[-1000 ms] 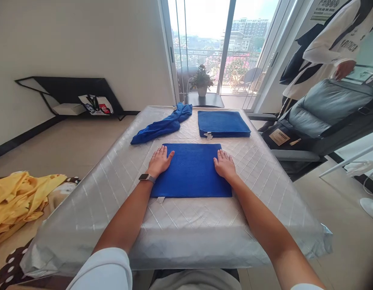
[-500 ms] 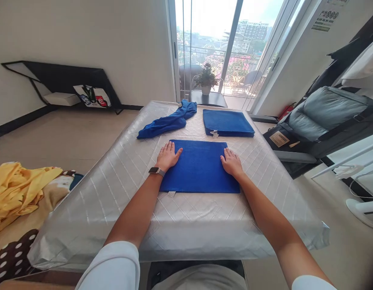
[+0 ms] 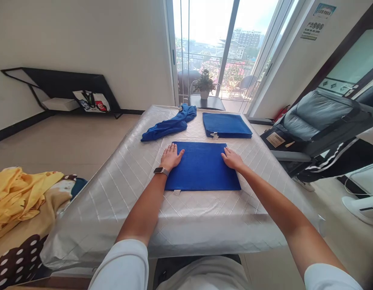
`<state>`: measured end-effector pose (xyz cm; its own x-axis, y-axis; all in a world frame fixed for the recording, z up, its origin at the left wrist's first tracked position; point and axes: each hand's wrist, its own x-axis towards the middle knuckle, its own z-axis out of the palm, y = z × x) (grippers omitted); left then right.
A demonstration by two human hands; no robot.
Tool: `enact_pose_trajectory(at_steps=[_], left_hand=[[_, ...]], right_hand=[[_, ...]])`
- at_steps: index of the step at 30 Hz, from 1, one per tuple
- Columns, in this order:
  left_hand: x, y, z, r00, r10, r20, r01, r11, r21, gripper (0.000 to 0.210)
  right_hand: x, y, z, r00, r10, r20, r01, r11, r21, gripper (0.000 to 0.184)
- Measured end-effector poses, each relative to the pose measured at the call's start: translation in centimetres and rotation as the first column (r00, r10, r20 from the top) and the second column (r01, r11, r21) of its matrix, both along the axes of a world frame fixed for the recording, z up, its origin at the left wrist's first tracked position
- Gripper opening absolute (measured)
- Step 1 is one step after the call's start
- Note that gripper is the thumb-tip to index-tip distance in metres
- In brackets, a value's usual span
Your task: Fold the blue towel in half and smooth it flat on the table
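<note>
A blue cloth (image 3: 204, 171), a flat rectangle with a small white tag at its near edge, lies in front of me on the silver table cover (image 3: 198, 225). My left hand (image 3: 172, 156) rests flat on its left edge, fingers stretched out and thumb apart. On the opposite edge, near the far right corner, my right hand (image 3: 232, 158) lies with fingers extended and closer together. Behind sits a neat stack of blue cloths (image 3: 227, 124), also tagged. Left of that stack is a crumpled blue cloth (image 3: 171, 124).
Yellow fabric (image 3: 20, 193) is heaped at the left. A grey armchair (image 3: 319, 114) stands to the right, with a person's dark-trousered leg (image 3: 334, 161) beside it. Beyond the table, a potted plant (image 3: 205, 83) stands on a chair before the glass door.
My right hand's fingers have drawn closer together at the cloth's edge. The left hand stays flat. The view has shifted slightly, and a person's leg has appeared at the right.
</note>
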<state>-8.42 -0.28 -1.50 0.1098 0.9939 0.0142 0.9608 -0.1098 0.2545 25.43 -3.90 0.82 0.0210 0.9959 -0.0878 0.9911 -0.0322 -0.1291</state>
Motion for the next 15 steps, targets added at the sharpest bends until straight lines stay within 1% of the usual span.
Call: enact_pose_trajectory(at_steps=[3,6,10,12,15], left_hand=[[-0.1,0.2,-0.3,1.0,-0.001,0.003,0.001,1.0,0.012,0.086],[-0.3,0.3,-0.6,1.0,-0.01,0.005,0.01,1.0,0.022,0.087],[-0.4,0.4,-0.9,1.0,-0.021,0.008,0.021,0.999,0.031,0.087],[-0.4,0.4,-0.9,1.0,-0.019,0.006,0.019,0.999,0.036,0.086],[-0.3,0.2,-0.8,1.0,-0.017,0.001,0.017,0.999,0.047,0.086]], right_hand=[[0.0,1.9,0.3,1.0,0.004,-0.023,-0.003,0.999,0.037,0.069],[-0.2,3.2,-0.4,1.0,0.022,-0.02,-0.021,0.999,0.047,0.068],[-0.3,3.5,-1.7,0.999,-0.008,-0.048,0.012,0.997,0.072,0.068],[-0.2,3.4,-2.0,0.998,-0.011,-0.059,0.015,0.997,0.079,0.068],[-0.2,3.3,-1.9,0.998,-0.013,-0.062,0.018,0.996,0.082,0.068]])
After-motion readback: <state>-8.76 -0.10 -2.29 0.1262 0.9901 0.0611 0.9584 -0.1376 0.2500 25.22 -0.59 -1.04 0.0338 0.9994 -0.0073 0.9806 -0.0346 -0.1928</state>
